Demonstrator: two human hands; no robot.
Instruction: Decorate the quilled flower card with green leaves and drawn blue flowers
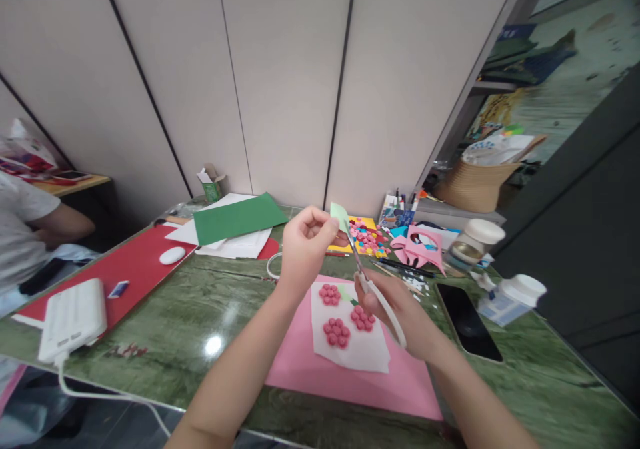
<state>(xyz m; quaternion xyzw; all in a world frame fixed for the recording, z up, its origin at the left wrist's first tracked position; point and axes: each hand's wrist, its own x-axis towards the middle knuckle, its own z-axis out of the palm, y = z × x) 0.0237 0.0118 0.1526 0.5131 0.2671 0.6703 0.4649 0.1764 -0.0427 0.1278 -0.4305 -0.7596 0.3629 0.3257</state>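
Observation:
My left hand (309, 241) pinches a small piece of light green paper (339, 215) above the table. White-handled scissors (384, 302) are in my right hand (395, 305), their blades reaching up to the lower edge of the green paper. Below my hands lies a torn-edged white sheet (350, 360) with pink flowers (337, 332) built from small round balls. Bits of green show between the flowers, partly hidden by my right hand. A pink sheet (300, 369) lies under the white one.
Colourful small pieces (367, 235) lie on yellow paper behind my hands. At right are a black phone (469, 321) and two white-lidded jars (513, 300). Dark green paper (240, 219), red paper (125, 315) and a white power bank (75, 319) lie left. Another person's arm (63, 219) is far left.

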